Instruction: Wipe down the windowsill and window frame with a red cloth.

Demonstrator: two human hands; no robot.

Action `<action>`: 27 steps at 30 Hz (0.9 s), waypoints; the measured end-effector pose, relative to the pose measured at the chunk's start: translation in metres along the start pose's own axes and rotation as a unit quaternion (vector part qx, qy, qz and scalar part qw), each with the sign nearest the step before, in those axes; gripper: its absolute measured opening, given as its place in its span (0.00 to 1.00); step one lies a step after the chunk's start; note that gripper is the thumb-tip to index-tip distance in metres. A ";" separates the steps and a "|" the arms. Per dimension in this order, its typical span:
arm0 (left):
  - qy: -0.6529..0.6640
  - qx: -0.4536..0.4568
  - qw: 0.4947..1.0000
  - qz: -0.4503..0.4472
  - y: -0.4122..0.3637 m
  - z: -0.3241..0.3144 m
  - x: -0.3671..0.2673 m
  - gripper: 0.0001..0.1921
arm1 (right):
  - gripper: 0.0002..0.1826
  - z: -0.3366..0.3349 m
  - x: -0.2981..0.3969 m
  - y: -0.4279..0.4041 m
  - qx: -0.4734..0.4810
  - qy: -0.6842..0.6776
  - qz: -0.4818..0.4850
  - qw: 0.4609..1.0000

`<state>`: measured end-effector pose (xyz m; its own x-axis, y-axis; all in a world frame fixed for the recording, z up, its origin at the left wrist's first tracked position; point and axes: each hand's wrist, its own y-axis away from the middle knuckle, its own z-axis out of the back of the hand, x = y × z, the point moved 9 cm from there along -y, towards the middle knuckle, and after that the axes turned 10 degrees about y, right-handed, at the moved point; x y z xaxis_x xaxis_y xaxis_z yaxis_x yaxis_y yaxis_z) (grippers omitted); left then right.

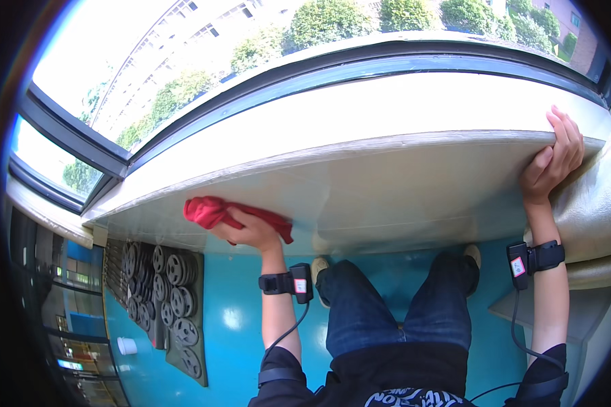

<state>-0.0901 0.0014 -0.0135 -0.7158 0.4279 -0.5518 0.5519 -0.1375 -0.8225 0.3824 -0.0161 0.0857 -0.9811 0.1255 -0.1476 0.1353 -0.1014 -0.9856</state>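
A bunched red cloth (203,211) is gripped in my left hand (249,229), against or just in front of the pale wall panel (387,188) below the windowsill. One end of the cloth trails to the right past my knuckles. My right hand (555,157) rests at the right end of the white windowsill (377,102), with its fingers over the front edge and the thumb apart. It holds no loose object. Each wrist carries a black strapped device with a cable.
Dark window frames (310,76) border the sill, with shrubs outside. Weight plates (175,285) lie on a dark mat (198,356) at the lower left. Near them a white bucket (127,346) stands on the blue floor (234,351). A curved pale column (590,213) adjoins the right side.
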 end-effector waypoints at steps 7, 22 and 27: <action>0.002 0.111 0.949 -0.296 0.053 -0.057 -0.148 0.18 | 0.20 0.001 -0.006 0.001 -0.001 0.007 -0.008 1.000; 0.068 0.290 0.754 -0.586 0.192 -0.112 -0.246 0.19 | 0.21 -0.004 -0.003 0.007 0.019 -0.001 -0.009 1.000; 0.052 0.251 0.795 -0.550 0.137 -0.084 -0.201 0.10 | 0.21 -0.001 -0.004 0.003 0.014 -0.006 -0.009 1.000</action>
<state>0.1655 -0.0282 -0.0040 -0.5943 0.6037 0.5314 -0.6412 0.0431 -0.7661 0.3866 -0.0162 0.0831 -0.9847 0.1165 -0.1293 0.1144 -0.1270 -0.9853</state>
